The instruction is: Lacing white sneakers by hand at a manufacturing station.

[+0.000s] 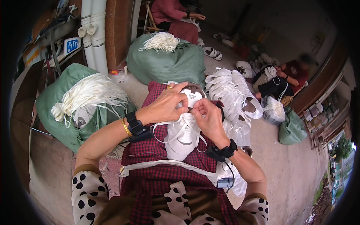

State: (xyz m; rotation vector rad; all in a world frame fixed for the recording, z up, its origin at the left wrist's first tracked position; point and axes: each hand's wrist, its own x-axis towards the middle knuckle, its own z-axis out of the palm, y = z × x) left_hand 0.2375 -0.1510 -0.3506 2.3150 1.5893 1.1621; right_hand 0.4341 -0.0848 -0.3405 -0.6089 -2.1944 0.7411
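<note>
A white sneaker [179, 147] lies on my lap on a red-and-black checked apron [140, 150], its toe toward me. Its collar has a brown lining, and a white panel with dark print shows near the opening. White shoelace [186, 123] crosses the upper, with loose loops hanging at both sides. My left hand [168, 103] is closed around the sneaker's left collar, thumb and forefinger bent at the top eyelets. On the other side my right hand [207, 115] pinches with thumb and forefinger near the top eyelets, seemingly on the lace; the fingertips hide the exact grip.
At left, a bundle of white laces [93, 92] lies on a green sack [48, 101]. Another green sack [165, 65] stands ahead, with more laces [161, 41]. White sneakers [228, 88] are piled at my right. Two people sit farther off, one [294, 73] handling shoes.
</note>
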